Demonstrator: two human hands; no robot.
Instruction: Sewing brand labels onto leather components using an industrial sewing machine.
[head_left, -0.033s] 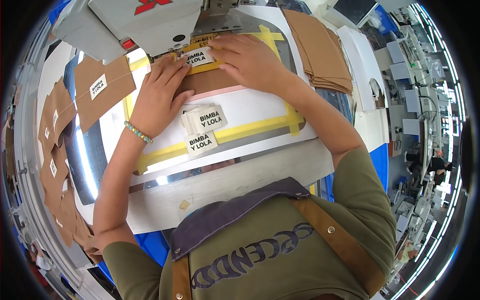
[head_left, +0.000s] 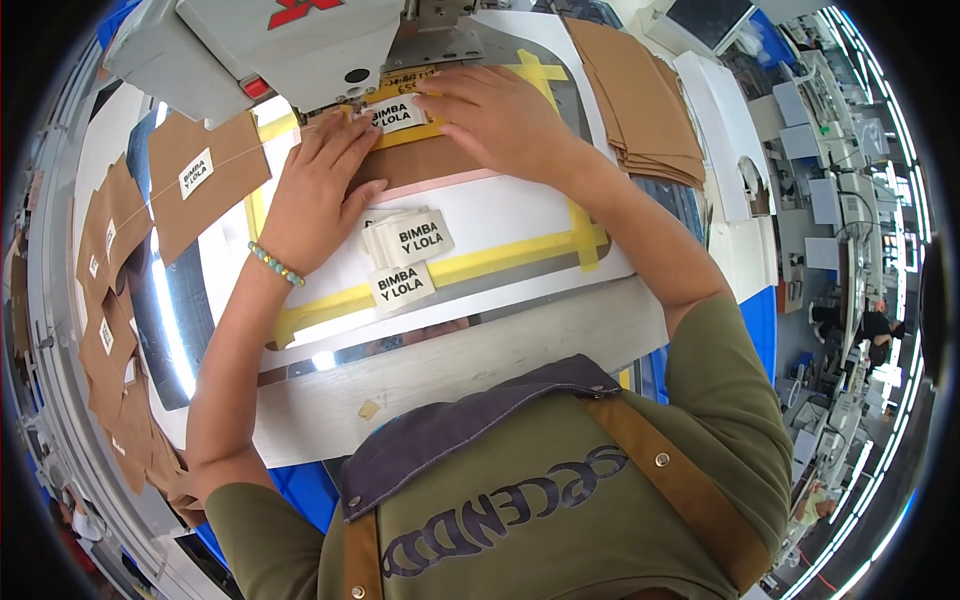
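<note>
Under the head of a sewing machine (head_left: pixel 290 50), a white label with black print (head_left: pixel 396 114) lies within a yellow-edged guide on a brown fabric piece (head_left: pixel 425 165). My left hand (head_left: pixel 325 195) rests flat to the left of the label, fingers stretched forward and thumb apart. From the right, my right hand (head_left: pixel 500 120) reaches over the guide, its extended fingertips by the label's right end. Both hands press down and grip nothing visible. The needle area is partly hidden by the machine head. Nearer to me sits a small pile of loose labels (head_left: pixel 405 240), with another label (head_left: pixel 402 285) overlapping below.
Brown pieces with labels, joined by thread, trail off the left side, the nearest being a labelled brown piece (head_left: pixel 215 205). A stack of plain brown pieces (head_left: pixel 640 100) lies at the right back. Yellow tape (head_left: pixel 480 262) borders the white work surface. A scrap (head_left: pixel 369 410) lies near me.
My right hand has shifted very slightly forward and left. My left hand and the labels look unmoved.
</note>
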